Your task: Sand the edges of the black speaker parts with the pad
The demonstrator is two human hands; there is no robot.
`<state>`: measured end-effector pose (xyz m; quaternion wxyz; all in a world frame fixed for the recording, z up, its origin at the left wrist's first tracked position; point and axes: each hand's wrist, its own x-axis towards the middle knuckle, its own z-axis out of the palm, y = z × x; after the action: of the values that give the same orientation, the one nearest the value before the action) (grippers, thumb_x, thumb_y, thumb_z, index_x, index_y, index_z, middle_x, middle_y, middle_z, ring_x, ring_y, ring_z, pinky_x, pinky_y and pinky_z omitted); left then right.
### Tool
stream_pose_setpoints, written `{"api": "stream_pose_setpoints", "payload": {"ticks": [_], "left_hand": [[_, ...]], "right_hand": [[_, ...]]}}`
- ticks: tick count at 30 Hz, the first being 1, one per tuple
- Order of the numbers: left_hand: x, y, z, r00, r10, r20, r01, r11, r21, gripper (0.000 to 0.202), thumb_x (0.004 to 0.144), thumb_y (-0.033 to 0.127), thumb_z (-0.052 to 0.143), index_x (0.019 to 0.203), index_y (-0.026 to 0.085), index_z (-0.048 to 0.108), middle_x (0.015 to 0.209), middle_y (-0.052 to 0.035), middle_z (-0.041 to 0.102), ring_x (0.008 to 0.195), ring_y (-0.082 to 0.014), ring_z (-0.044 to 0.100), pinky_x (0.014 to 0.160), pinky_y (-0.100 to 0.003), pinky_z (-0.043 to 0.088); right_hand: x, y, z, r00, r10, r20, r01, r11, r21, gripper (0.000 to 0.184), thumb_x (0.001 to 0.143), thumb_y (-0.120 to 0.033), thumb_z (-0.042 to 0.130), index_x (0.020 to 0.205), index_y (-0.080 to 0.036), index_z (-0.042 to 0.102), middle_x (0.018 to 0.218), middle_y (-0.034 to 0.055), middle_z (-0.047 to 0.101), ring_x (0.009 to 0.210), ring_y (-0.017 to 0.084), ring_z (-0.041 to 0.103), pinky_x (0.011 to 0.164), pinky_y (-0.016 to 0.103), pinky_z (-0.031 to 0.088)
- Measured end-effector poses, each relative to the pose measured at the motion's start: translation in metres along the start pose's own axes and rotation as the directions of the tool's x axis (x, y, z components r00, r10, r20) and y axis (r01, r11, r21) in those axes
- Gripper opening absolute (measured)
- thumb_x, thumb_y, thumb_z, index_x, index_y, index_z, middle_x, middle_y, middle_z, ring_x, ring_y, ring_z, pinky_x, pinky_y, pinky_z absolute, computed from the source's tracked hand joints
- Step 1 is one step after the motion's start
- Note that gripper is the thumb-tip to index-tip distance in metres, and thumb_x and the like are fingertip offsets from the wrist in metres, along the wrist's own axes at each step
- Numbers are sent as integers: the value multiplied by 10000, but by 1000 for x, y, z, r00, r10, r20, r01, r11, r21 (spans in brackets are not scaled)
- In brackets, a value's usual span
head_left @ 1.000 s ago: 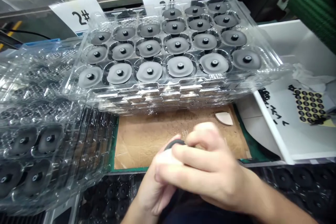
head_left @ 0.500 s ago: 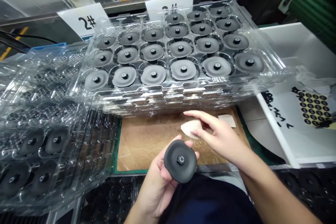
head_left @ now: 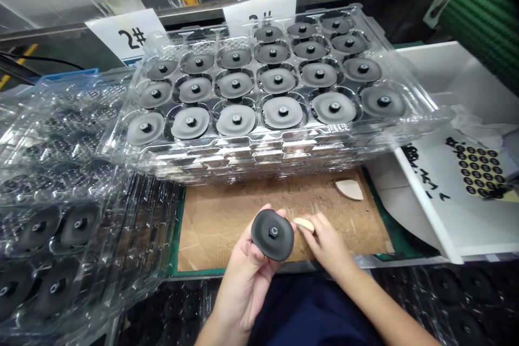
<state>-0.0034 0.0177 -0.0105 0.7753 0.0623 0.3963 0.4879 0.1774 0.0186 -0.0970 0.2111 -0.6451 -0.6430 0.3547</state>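
My left hand grips a black rounded-square part with a small raised stem at its centre, turned up toward me. Just right of it, my right hand pinches a cream-coloured pad, perhaps a sponge, seen edge-on near the part's rim. Whether the pad touches the rim I cannot tell. A second pale pad, wedge-shaped, lies on the brown cardboard beyond my right hand. Behind the cardboard stands a stack of clear plastic trays, its top one holding several black parts of the same kind.
More clear trays with black parts are stacked at the left. On the right is a white bin with black scraps and a sheet of round black stickers. A green ribbed hose hangs at upper right; trays also lie below the bench edge.
My right hand has moved down and closer to the black part, and its pad has turned edge-on. The second pad is now uncovered. My left hand has shifted slightly left and up.
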Motion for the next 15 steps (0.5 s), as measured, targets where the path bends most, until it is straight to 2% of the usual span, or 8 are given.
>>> {"api": "stream_pose_setpoints", "payload": {"ticks": [2,5,6,8,10,13,14,15], "left_hand": [[1,-1,2,1000,-5,-6,5,1000,-3,570,620,375,797,1154,253,640,1253,-100,637,1056,-256,638,861,-300,523],[0,-2,7,1000,7,-31,-7,1000,2,581,607,350,810,1155,258,639,1242,-91,644,1061,-241,632,845,-269,519],[-1,-3,8,999,16,-39,-15,1000,8,577,610,339,811,1155,254,640,1225,-92,653,1064,-237,628,839,-261,518],[-2,-3,8,999,13,-52,-12,1000,25,533,636,308,800,1142,244,649,1175,-95,677,1050,-228,630,842,-262,515],[-3,-2,8,997,-7,-78,10,999,36,471,662,294,783,1115,251,665,1141,-84,692,990,-212,652,836,-268,521],[-4,-2,8,992,19,-122,-15,999,37,462,617,287,812,1062,285,687,1088,-33,710,888,-171,670,753,-223,534],[-4,-2,10,993,33,-116,-28,999,40,440,596,277,825,1019,277,703,1015,-19,725,840,-155,672,713,-201,532],[-4,-2,11,995,36,-98,-31,998,45,405,581,264,834,970,261,719,922,-10,733,790,-141,669,682,-186,526]], "right_hand": [[12,-15,-15,999,-23,-32,24,999,39,239,881,-271,460,1001,-181,644,924,82,671,833,216,652,718,341,531],[17,-59,-44,991,-89,-99,100,989,110,254,904,-303,465,1088,-213,616,1056,64,666,944,201,627,775,314,512],[15,-76,-52,982,-133,-136,151,979,135,267,915,-301,459,1136,-234,593,1077,49,659,959,191,616,793,309,502],[9,-107,-62,923,-339,-183,370,913,170,265,918,-236,452,1141,-206,591,1002,61,677,888,197,613,776,329,489],[3,-126,-66,886,-456,-87,464,861,207,243,905,-167,446,1086,-165,609,931,61,689,821,185,612,745,314,482],[5,-136,-63,876,-463,135,429,876,221,217,897,-119,448,998,-170,633,904,30,697,792,158,614,727,281,459],[7,-137,-62,882,-455,119,429,882,192,220,901,-124,440,995,-168,635,908,33,697,791,163,612,728,293,446],[8,-137,-61,889,-455,49,443,883,154,231,907,-133,423,1006,-154,631,908,48,694,783,175,605,723,311,433]]}}
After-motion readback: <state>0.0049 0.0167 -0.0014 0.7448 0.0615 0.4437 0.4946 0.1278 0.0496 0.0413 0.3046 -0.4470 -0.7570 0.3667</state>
